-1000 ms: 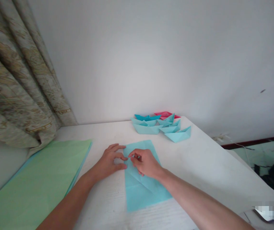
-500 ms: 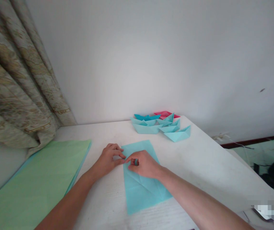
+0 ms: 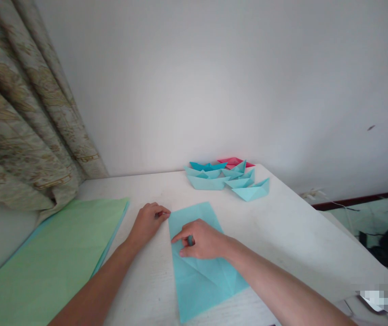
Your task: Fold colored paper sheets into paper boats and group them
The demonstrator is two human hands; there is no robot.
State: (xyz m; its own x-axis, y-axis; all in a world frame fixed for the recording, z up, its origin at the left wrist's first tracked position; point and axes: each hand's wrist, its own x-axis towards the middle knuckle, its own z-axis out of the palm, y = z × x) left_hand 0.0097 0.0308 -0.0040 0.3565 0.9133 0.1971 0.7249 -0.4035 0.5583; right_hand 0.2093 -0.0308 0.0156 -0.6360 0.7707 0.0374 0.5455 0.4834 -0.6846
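A: What lies nearest on the bench (image 3: 142, 294)?
B: The sheet (image 3: 197, 276), light blue, flat and creased, its near end toward the viewer.

A: And the right hand (image 3: 202, 240)?
B: Over the sheet, partly open: forefinger extended to the sheet's left edge, thumb held apart from it.

A: The left hand (image 3: 149, 222)?
B: At the sheet's far left corner, thumb and forefinger pinched on it, the other fingers curled.

A: What is left of the sheet?
B: A stack (image 3: 64, 253) of paper, green on top, blue showing at its edges.

A: Beyond the sheet?
B: Folded pale blue boats (image 3: 209, 183), reaching to its right; behind them, a deeper blue boat (image 3: 208, 166) and a red boat (image 3: 235, 161).

A: Farthest?
B: The wall (image 3: 197, 90), with a patterned curtain (image 3: 27, 113) left of the sheet.
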